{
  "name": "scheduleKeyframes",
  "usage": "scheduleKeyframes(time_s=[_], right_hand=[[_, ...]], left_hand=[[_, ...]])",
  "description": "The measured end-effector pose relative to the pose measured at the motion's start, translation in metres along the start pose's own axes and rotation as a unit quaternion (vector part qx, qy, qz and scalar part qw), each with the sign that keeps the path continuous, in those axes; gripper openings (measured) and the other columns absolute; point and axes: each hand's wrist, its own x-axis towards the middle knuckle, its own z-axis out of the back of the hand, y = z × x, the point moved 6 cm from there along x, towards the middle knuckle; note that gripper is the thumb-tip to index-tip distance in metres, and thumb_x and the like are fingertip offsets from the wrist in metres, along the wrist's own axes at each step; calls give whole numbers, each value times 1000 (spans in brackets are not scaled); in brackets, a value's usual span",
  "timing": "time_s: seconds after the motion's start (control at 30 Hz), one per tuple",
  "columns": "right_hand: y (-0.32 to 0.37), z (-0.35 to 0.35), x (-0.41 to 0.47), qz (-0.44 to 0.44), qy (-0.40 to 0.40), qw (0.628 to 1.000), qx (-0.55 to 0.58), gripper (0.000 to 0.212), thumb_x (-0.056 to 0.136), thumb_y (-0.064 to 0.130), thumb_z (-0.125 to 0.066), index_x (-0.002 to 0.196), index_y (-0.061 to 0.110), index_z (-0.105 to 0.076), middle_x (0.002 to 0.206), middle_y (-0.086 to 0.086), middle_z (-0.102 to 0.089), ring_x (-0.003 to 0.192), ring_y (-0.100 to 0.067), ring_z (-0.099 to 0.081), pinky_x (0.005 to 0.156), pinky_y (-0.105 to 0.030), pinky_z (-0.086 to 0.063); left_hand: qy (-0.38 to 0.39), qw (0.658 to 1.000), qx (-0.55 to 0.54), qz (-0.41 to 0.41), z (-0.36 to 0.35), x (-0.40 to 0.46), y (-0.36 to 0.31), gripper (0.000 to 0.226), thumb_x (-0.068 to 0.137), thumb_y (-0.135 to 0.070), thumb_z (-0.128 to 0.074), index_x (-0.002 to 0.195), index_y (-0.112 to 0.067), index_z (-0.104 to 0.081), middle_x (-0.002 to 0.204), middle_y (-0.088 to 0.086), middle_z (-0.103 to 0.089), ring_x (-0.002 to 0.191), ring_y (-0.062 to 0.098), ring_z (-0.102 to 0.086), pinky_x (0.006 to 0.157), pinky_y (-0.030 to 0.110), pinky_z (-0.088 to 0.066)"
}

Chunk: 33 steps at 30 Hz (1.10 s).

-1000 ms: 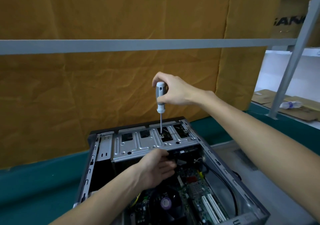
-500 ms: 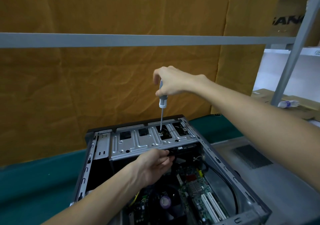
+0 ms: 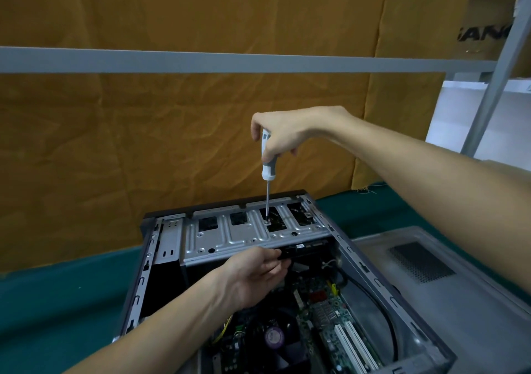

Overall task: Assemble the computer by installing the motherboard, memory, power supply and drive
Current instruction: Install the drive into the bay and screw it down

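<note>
On the green worktop (image 3: 43,301), I am reaching my left hand (image 3: 255,273) under the computer case's (image 3: 370,281) drive cage (image 3: 244,235), fingers curled on the black drive (image 3: 304,248), while my right hand (image 3: 284,135) is gripping the upright screwdriver (image 3: 267,169), tip on the cage.

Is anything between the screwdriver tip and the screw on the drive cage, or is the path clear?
Nothing visible blocks it. The right hand holds the screwdriver upright, and its tip already sits at the screw on the drive cage. The left hand is lower, at the cage's front edge, clear of the shaft.
</note>
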Motion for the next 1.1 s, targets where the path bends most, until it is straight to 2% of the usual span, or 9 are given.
scheduleKeyframes(time_s=[0.13, 0.27, 0.37, 0.43, 0.53, 0.73, 0.83, 0.93, 1.1], right_hand=[[4, 1, -1, 3, -56, 997, -50, 32, 95, 47, -68, 100, 17, -60, 77, -5, -71, 45, -11, -64, 42, -21, -48], [8, -2, -4, 22, -56, 997, -52, 42, 89, 50, -74, 115, 23, -54, 84, 1, -67, 53, -10, -68, 44, -22, -49], [14, 0, -2, 41, -139, 980, -138, 35, 94, 57, -65, 93, 21, -64, 69, 4, -68, 42, -5, -63, 46, -24, -45], [10, -3, 2, 16, -85, 989, -117, 32, 94, 54, -64, 91, 22, -63, 73, 0, -72, 49, -9, -68, 45, -26, -48], [3, 0, 3, -21, 48, 998, -25, 32, 83, 20, -80, 106, 18, -57, 87, -8, -74, 64, -17, -73, 48, -23, -52], [-5, 0, 5, -36, -13, 997, -68, 45, 95, 50, -67, 114, 11, -54, 84, -8, -75, 59, -18, -74, 45, -24, -52], [-6, 0, 3, -31, 31, 999, 3, 46, 88, 30, -77, 122, 18, -48, 91, -6, -76, 69, -16, -76, 49, -24, -53], [-5, 1, 8, -23, -39, 997, -56, 33, 97, 40, -64, 110, 9, -57, 68, -6, -75, 48, -17, -69, 41, -22, -48], [-5, -4, 8, -28, 25, 999, 18, 34, 89, 26, -75, 113, 18, -51, 87, -11, -76, 57, -17, -71, 47, -25, -52]], left_hand=[[2, 1000, -2, 6, 1, 1, 0, 7, 97, 5, -59, 95, 6, -66, 100, 25, -70, 93, 27, -71, 77, 34, -59], [5, 1000, 0, 9, 1, 1, 0, 7, 97, 5, -59, 98, 6, -66, 105, 25, -69, 92, 26, -71, 72, 33, -62], [8, 1000, -1, 8, 0, 0, 0, 6, 98, 5, -59, 99, 6, -65, 110, 25, -68, 93, 27, -70, 75, 33, -61], [6, 1000, -3, 5, 0, 0, 0, 5, 97, 5, -59, 97, 6, -64, 112, 26, -68, 92, 27, -70, 79, 36, -59], [5, 1000, -3, 3, 0, 1, 0, 5, 97, 5, -60, 96, 6, -64, 116, 26, -67, 94, 27, -70, 83, 37, -58], [8, 1000, -6, 2, 1, 2, 0, 5, 98, 5, -59, 97, 6, -65, 112, 26, -69, 91, 27, -70, 82, 36, -59], [9, 1000, -3, 3, 1, 2, 0, 6, 98, 5, -59, 98, 7, -65, 114, 26, -68, 94, 28, -70, 77, 35, -59], [9, 1000, -3, 3, 1, 2, 0, 5, 98, 5, -59, 98, 6, -64, 113, 26, -68, 92, 27, -70, 74, 34, -58], [9, 1000, -7, 7, 1, 1, 0, 5, 98, 5, -60, 97, 7, -65, 113, 26, -68, 93, 27, -70, 79, 35, -57]])
